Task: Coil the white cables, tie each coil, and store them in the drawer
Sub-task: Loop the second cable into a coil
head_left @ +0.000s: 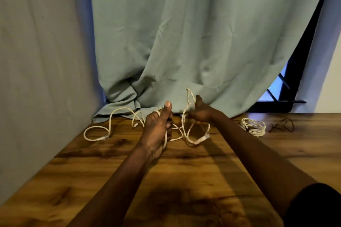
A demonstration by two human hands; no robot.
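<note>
A long white cable [110,121] lies in loose loops across the far part of the wooden table [184,180]. My left hand [158,125] grips a strand of it, thumb pointing up, and the strand hangs down past my palm. My right hand [201,111] holds another stretch of the same cable, with a loop sticking up above the fingers and more loops drooping below to a white plug [204,137]. A second white cable, coiled [253,127], rests on the table to the right of my right arm. No drawer is in view.
Dark thin ties [282,125] lie just right of the coiled cable. A pale green curtain [184,42] hangs behind and its hem rests on the table's far edge. A grey wall [36,79] borders the left side; a dark window frame [287,101] shows at the right.
</note>
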